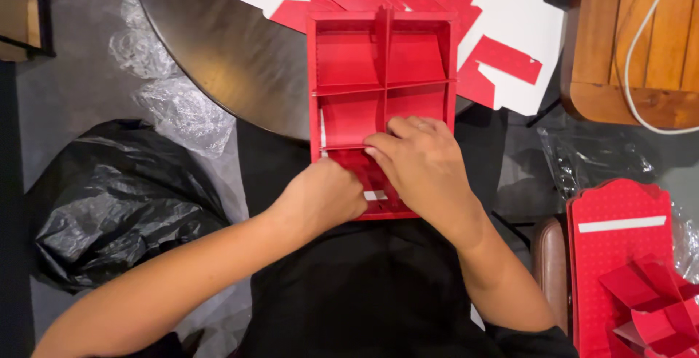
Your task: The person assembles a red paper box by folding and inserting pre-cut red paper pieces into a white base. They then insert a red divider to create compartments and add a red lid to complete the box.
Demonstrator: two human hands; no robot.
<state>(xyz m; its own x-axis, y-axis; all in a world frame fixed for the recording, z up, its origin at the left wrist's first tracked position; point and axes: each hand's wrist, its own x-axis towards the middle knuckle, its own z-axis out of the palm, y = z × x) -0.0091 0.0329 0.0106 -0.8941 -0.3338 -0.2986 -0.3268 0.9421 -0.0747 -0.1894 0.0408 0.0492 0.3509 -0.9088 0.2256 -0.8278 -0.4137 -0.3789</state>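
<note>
While both hands, left (324, 198) and right (419, 161), pinch the cardboard dividers into the red cardboard tray (382, 74), seating the near divider seems in hand; next calls for firm downward pressure.

We see a dark round table (218, 45) with flat red and white card sheets (502, 38) spread across its far side. Left of us a crumpled black plastic bag (116, 198) lies on the floor, with clear plastic wrap (175, 107) beside it. At the right stands a wooden slatted seat (626, 45) with a white cable (641, 52) trailing over it. Lower right, a stack of red dotted card pieces (619, 256) rests on a brown stool (551, 263).
</note>
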